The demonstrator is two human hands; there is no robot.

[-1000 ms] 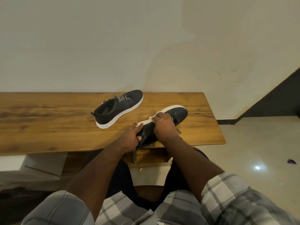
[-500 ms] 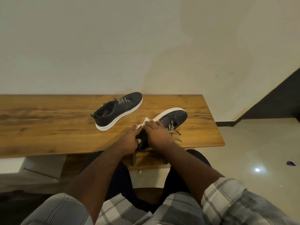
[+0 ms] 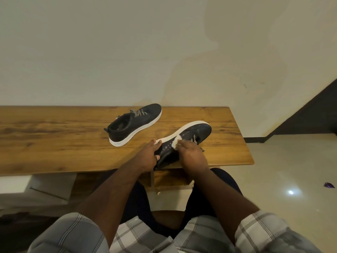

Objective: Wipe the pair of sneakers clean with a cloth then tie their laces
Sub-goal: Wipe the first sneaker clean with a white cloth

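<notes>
At about ten o'clock from the hands, the far sneaker (image 3: pixel 135 124) is sitting upright on the wooden worktop (image 3: pixel 54 136). The left hand (image 3: pixel 146 157) is gripping the heel of the near sneaker (image 3: pixel 184 141), fingers clamped round it as it is lying tilted on its side, toe pointing to two o'clock. The right hand (image 3: pixel 191 155) is pressing a pale cloth (image 3: pixel 176 144) to its upper, fingers curled on the cloth.

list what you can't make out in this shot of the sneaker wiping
Head view only:
- Cloth: mostly hidden under the right hand; only a pale corner shows.
- Near sneaker: its heel is covered by the left hand and right hand; lace state unclear.
- Far sneaker: laces too small to tell if tied.
- Purple scrap on the floor: too small to identify.
</notes>
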